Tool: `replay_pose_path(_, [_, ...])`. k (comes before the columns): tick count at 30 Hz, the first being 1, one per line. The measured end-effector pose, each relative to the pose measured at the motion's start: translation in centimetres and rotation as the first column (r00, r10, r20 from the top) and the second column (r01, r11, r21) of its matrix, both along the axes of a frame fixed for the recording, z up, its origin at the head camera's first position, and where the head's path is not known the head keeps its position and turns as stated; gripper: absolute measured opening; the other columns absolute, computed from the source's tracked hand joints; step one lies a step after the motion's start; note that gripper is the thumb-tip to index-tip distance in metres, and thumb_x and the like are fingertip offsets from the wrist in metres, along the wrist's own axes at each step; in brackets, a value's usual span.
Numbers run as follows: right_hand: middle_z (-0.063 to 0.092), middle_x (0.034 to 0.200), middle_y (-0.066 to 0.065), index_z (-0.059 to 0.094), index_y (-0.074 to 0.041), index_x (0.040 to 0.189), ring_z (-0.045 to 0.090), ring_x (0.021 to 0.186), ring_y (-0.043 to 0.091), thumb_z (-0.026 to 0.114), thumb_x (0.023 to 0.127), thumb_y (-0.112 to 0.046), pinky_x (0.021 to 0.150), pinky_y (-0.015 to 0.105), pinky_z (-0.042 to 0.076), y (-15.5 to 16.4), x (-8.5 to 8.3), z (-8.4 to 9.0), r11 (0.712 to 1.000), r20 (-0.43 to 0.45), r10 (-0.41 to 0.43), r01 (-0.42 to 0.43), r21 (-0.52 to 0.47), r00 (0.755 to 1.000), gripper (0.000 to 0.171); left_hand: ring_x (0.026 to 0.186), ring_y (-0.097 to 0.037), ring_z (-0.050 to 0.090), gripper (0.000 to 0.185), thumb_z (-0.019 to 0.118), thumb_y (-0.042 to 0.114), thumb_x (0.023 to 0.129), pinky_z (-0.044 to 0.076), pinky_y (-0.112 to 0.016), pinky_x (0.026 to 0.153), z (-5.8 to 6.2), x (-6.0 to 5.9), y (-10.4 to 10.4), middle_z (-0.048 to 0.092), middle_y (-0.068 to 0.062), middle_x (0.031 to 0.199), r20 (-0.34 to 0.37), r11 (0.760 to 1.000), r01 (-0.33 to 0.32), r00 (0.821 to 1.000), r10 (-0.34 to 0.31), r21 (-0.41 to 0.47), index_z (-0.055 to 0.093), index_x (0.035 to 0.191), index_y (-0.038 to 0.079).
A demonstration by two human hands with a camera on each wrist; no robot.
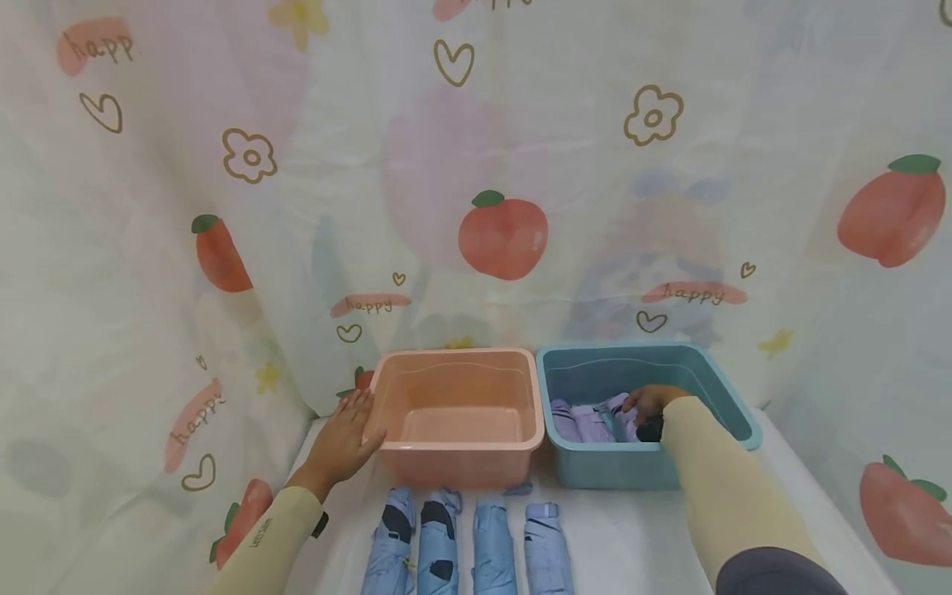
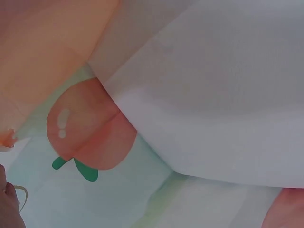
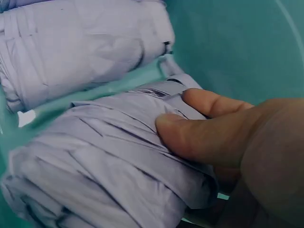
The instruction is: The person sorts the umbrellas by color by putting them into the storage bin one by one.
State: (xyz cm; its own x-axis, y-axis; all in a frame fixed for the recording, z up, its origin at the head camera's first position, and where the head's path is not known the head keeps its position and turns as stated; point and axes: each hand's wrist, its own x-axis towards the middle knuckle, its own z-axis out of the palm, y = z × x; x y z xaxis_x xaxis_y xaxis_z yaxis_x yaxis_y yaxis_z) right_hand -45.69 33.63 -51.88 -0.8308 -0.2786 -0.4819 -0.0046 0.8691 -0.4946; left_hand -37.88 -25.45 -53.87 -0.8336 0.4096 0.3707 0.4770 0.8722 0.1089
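Smooth matt plastic pink tub, teal tub alike, creased lilac cloth umbrella

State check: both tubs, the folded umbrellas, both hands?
Pink plastic tub: upright, empty.
Teal plastic tub: upright, holds lilac umbrellas.
Lilac folded umbrella: gripped, inside tub.
Four blue folded umbrellas: closed, lying side by side.
Left hand: open, touching pink tub.
Right hand: gripping umbrella.

Head cam: above and behind, looking forward-down at pink tub, mid-range. Left wrist cam: very close at pink tub's left wall, facing the printed cloth. Right wrist cam: inside the teal tub right of it, near-macro; shares it with head.
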Motion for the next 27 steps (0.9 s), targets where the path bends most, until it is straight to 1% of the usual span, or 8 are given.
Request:
replay_pose_path(7, [0.044, 0.135, 0.036, 0.066, -0.001, 0.119, 0.034, 0.128, 0.054, 0.058, 0.085, 0.008, 0.101, 0.063, 0.034, 0.5, 0.2, -1.2, 0.995, 0.024, -0.099, 0.099, 0.006, 0.995, 0.036, 0.142, -0.036, 0.026, 0.073, 0.046, 0.046, 0.099, 0.018, -0.049, 0.115, -0.3, -0.1, 0.2, 0.033, -0.019, 0.153, 0.023, 1.000, -0.006, 1.000, 0.006, 0.005, 0.034, 0.147, -0.007])
replay_pose_path(11, [0.040, 0.138, 0.037, 0.062, 0.001, 0.126, 0.034, 0.128, 0.053, 0.057, 0.087, 0.004, 0.101, 0.062, 0.034, 0.7, 0.3, -1.5, 0.993, 0.040, -0.121, 0.121, 0.019, 0.992, 0.039, 0.142, -0.036, 0.026, 0.073, 0.046, 0.046, 0.099, 0.018, -0.049, 0.115, -0.3, 0.0, 0.2, 0.033, -0.019, 0.152, 0.018, 1.000, -0.011, 1.000, 0.011, 0.006, 0.034, 0.147, -0.007])
replay_pose_path(14, [0.034, 0.142, 0.037, 0.050, 0.005, 0.137, 0.032, 0.129, 0.052, 0.059, 0.089, -0.004, 0.103, 0.064, 0.030, 0.6, 0.2, -1.6, 0.994, 0.069, -0.098, 0.095, 0.050, 0.993, 0.050, 0.141, -0.037, 0.028, 0.072, 0.047, 0.045, 0.098, 0.020, -0.051, 0.114, -0.2, 0.0, 0.2, 0.034, -0.020, 0.152, 0.003, 1.000, -0.009, 1.000, 0.009, 0.009, 0.035, 0.146, -0.008])
replay_pose_path(16, [0.030, 0.143, 0.038, 0.040, 0.008, 0.142, 0.029, 0.130, 0.053, 0.063, 0.088, -0.011, 0.105, 0.065, 0.027, 0.4, 0.0, -1.6, 0.993, 0.105, -0.106, 0.099, 0.064, 0.989, 0.062, 0.141, -0.037, 0.029, 0.071, 0.048, 0.044, 0.098, 0.021, -0.051, 0.113, -0.2, 0.0, 0.2, 0.035, -0.020, 0.151, -0.005, 1.000, -0.011, 1.000, 0.011, 0.008, 0.036, 0.146, -0.008])
replay_pose_path(18, [0.024, 0.145, 0.040, 0.028, 0.012, 0.145, 0.025, 0.132, 0.053, 0.068, 0.086, -0.019, 0.106, 0.064, 0.024, 0.2, -0.3, -1.7, 0.995, 0.147, -0.074, 0.063, 0.077, 0.986, 0.078, 0.141, -0.037, 0.029, 0.071, 0.048, 0.044, 0.098, 0.022, -0.052, 0.113, -0.2, 0.0, 0.2, 0.035, -0.020, 0.152, -0.005, 1.000, -0.015, 1.000, 0.015, 0.013, 0.036, 0.146, -0.007])
replay_pose_path(22, [0.020, 0.146, 0.041, 0.014, 0.017, 0.146, 0.020, 0.136, 0.054, 0.071, 0.085, -0.025, 0.108, 0.060, 0.026, -0.5, -0.6, -1.7, 0.996, 0.273, -0.089, 0.082, 0.037, 0.958, 0.093, 0.140, -0.037, 0.029, 0.071, 0.047, 0.044, 0.098, 0.022, -0.053, 0.113, -0.2, 0.0, 0.3, 0.034, -0.019, 0.152, 0.001, 0.999, -0.026, 1.000, 0.026, 0.020, 0.036, 0.146, -0.007])
replay_pose_path(24, [0.022, 0.146, 0.041, 0.016, 0.018, 0.144, 0.023, 0.136, 0.052, 0.071, 0.086, -0.025, 0.107, 0.057, 0.029, -1.1, -0.7, -1.6, 0.996, 0.327, -0.086, 0.081, 0.028, 0.941, 0.091, 0.141, -0.037, 0.029, 0.071, 0.047, 0.044, 0.098, 0.021, -0.053, 0.113, -0.3, 0.0, 0.3, 0.034, -0.019, 0.152, 0.001, 0.999, -0.031, 1.000, 0.031, 0.022, 0.036, 0.146, -0.007])
replay_pose_path(27, [0.033, 0.142, 0.039, 0.032, 0.018, 0.138, 0.037, 0.128, 0.047, 0.070, 0.086, -0.025, 0.103, 0.054, 0.038, -1.9, -0.7, -1.4, 0.995, 0.372, -0.101, 0.084, 0.062, 0.923, 0.078, 0.141, -0.036, 0.029, 0.071, 0.047, 0.044, 0.098, 0.021, -0.053, 0.113, -0.5, -0.1, 0.1, 0.034, -0.018, 0.152, 0.002, 0.999, -0.041, 0.999, 0.040, 0.024, 0.036, 0.146, -0.006])
